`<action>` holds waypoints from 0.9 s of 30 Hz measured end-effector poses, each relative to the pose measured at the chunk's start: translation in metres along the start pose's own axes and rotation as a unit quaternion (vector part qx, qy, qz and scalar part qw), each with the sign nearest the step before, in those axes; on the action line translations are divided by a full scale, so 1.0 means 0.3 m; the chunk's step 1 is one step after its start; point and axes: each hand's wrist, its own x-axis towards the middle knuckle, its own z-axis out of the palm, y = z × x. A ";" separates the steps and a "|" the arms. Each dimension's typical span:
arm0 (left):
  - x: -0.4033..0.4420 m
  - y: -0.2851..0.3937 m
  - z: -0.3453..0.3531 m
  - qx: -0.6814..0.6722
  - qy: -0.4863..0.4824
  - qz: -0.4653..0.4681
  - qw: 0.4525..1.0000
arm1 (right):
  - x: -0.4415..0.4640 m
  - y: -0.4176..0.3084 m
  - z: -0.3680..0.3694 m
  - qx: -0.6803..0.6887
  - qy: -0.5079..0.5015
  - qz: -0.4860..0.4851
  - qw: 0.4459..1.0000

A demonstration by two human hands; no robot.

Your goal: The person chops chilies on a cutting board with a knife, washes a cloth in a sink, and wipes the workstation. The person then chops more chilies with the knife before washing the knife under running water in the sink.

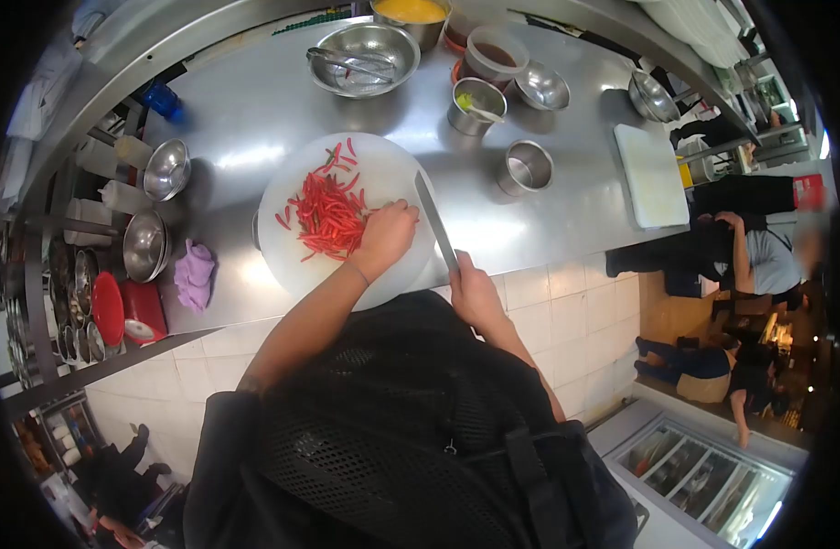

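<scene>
A heap of small red chilies [325, 216], with a few greenish ones among them, lies on a round white cutting board [287, 265]. My left hand [390, 236] rests at the heap's right edge, its fingers curled down and closed; what they hold is hidden beneath them. Gripped by the handle in my right hand [476, 291] is a knife [435, 220]. Its long blade points away from me, over the right rim of the board, apart from the chilies.
Around the board on the steel counter [237, 119] stand a bowl with tongs [363, 60], a metal pot with a spoon [476, 106], a small steel pot [526, 167] and a purple cloth [195, 275]. A rectangular white board [651, 174] lies right. Other people are at far right and lower left.
</scene>
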 end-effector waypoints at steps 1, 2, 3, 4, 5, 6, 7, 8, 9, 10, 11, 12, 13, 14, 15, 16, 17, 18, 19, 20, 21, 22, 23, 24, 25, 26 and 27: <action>-0.002 -0.001 0.016 0.016 0.009 -0.001 1.000 | -0.007 -0.041 -0.029 -0.029 -0.014 -0.010 0.999; -0.001 -0.001 0.027 0.032 0.016 0.001 0.999 | -0.013 -0.075 -0.054 -0.058 -0.027 -0.018 0.998; 0.004 -0.004 0.035 0.032 0.007 0.006 0.999 | -0.017 -0.098 -0.068 -0.053 -0.026 -0.010 0.998; 0.005 -0.007 0.038 0.031 0.004 -0.009 0.999 | -0.022 -0.119 -0.076 -0.071 -0.052 -0.013 0.996; 0.003 -0.007 0.041 0.029 0.003 -0.024 0.999 | -0.020 -0.128 -0.076 -0.090 -0.079 -0.018 0.993; -0.001 -0.009 0.039 0.019 0.007 -0.023 1.000 | 0.000 -0.101 -0.048 -0.090 -0.079 -0.014 0.993; -0.003 -0.006 0.039 0.018 0.005 -0.023 1.000 | 0.026 -0.053 0.003 -0.094 -0.072 -0.033 0.992; -0.008 -0.005 0.040 0.018 0.006 -0.026 0.999 | 0.034 -0.042 0.025 -0.099 -0.064 -0.051 0.992; -0.005 -0.003 0.039 0.019 0.009 -0.030 0.999 | 0.036 -0.029 0.030 -0.099 -0.064 -0.051 0.992; 0.002 -0.003 0.038 0.019 0.014 -0.033 0.999 | 0.048 -0.040 0.020 -0.104 -0.062 -0.058 0.991; 0.003 -0.004 0.036 0.016 0.017 -0.035 0.999 | 0.060 -0.052 0.012 -0.108 -0.060 -0.067 0.990; -0.012 -0.006 0.034 0.012 0.013 -0.034 0.999 | 0.049 -0.067 0.011 -0.106 -0.063 -0.067 0.990; -0.019 -0.011 0.038 0.014 0.012 -0.036 0.999 | 0.037 -0.092 -0.004 -0.109 -0.067 -0.060 0.990; -0.017 -0.014 0.042 0.008 0.032 -0.033 0.999 | 0.035 -0.105 -0.016 -0.113 -0.070 -0.052 0.990; -0.013 -0.015 0.047 0.002 0.052 -0.029 0.998 | 0.045 -0.088 0.005 -0.114 -0.068 -0.052 0.990; -0.010 -0.015 0.046 0.002 0.053 -0.027 0.998 | 0.063 -0.083 0.031 -0.116 -0.065 -0.054 0.990; -0.013 -0.017 0.043 -0.004 0.055 -0.028 0.998 | 0.076 -0.074 0.045 -0.118 -0.064 -0.057 0.989; -0.017 -0.019 0.041 -0.009 0.056 -0.030 0.998 | 0.083 -0.057 0.045 -0.118 -0.063 -0.058 0.989; -0.019 -0.020 0.037 -0.006 0.056 -0.031 0.998 | 0.085 -0.091 0.012 -0.126 -0.071 -0.059 0.988; -0.024 -0.021 0.033 -0.006 0.056 -0.036 0.998 | 0.082 -0.111 0.000 -0.131 -0.080 -0.057 0.986; -0.023 -0.021 0.030 -0.007 0.058 -0.040 0.997 | 0.079 -0.111 0.008 -0.129 -0.079 -0.057 0.987; -0.018 -0.024 0.029 -0.007 0.056 -0.038 0.998 | 0.074 -0.108 0.019 -0.126 -0.083 -0.056 0.987; -0.016 -0.025 0.032 0.001 0.056 -0.046 0.997 | 0.071 -0.102 0.030 -0.124 -0.086 -0.056 0.987; -0.024 -0.023 0.038 0.008 0.053 -0.055 0.997 | 0.076 -0.091 0.044 -0.123 -0.087 -0.051 0.987; -0.027 -0.026 0.046 0.007 0.050 -0.055 0.997 | 0.095 -0.091 0.049 -0.122 -0.083 -0.055 0.988; -0.021 -0.036 0.049 -0.002 0.057 -0.045 0.997 | 0.114 -0.094 0.051 -0.121 -0.079 -0.063 0.987; -0.024 -0.049 0.048 -0.008 0.062 -0.035 0.997 | 0.114 -0.095 0.049 -0.118 -0.080 -0.064 0.988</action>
